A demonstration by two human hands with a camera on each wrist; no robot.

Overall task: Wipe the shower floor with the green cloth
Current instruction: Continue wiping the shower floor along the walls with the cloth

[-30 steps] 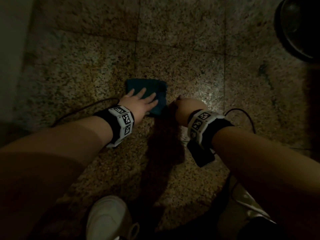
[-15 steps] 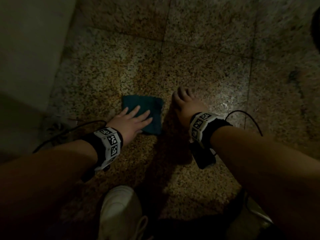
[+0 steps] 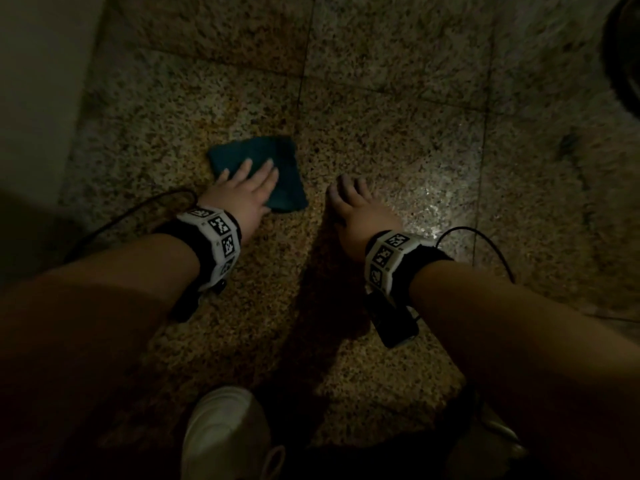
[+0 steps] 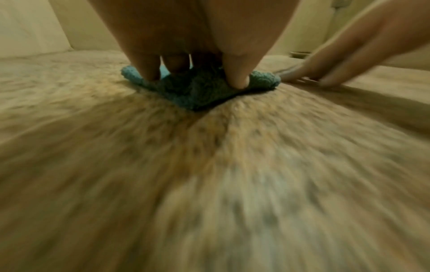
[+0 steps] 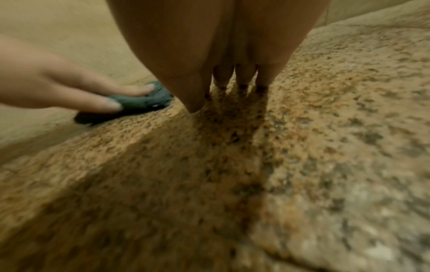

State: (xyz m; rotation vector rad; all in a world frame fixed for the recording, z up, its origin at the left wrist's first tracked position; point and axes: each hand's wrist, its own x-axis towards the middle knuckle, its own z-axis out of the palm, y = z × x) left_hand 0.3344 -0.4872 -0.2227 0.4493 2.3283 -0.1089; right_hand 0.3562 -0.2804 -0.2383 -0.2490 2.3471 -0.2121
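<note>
A folded green cloth (image 3: 263, 168) lies flat on the speckled granite shower floor (image 3: 398, 133). My left hand (image 3: 247, 192) lies on its near left part with straight, spread fingers pressing it down; the left wrist view shows fingertips (image 4: 239, 81) pushing into the cloth (image 4: 197, 92). My right hand (image 3: 356, 209) rests on the bare floor just right of the cloth, fingers straight, touching the tile and holding nothing. In the right wrist view its fingertips (image 5: 242, 79) stand on the stone, with the cloth (image 5: 139, 101) to their left.
A pale wall (image 3: 38, 81) rises at the left. A dark round object (image 3: 627, 53) sits at the top right corner. My white shoe (image 3: 221, 434) is at the bottom centre. Thin black cables (image 3: 131, 213) trail from both wrists.
The left hand has slid the cloth to the left and a little away over the floor. The right hand uncurled from a fist and now lies flat on the tile.
</note>
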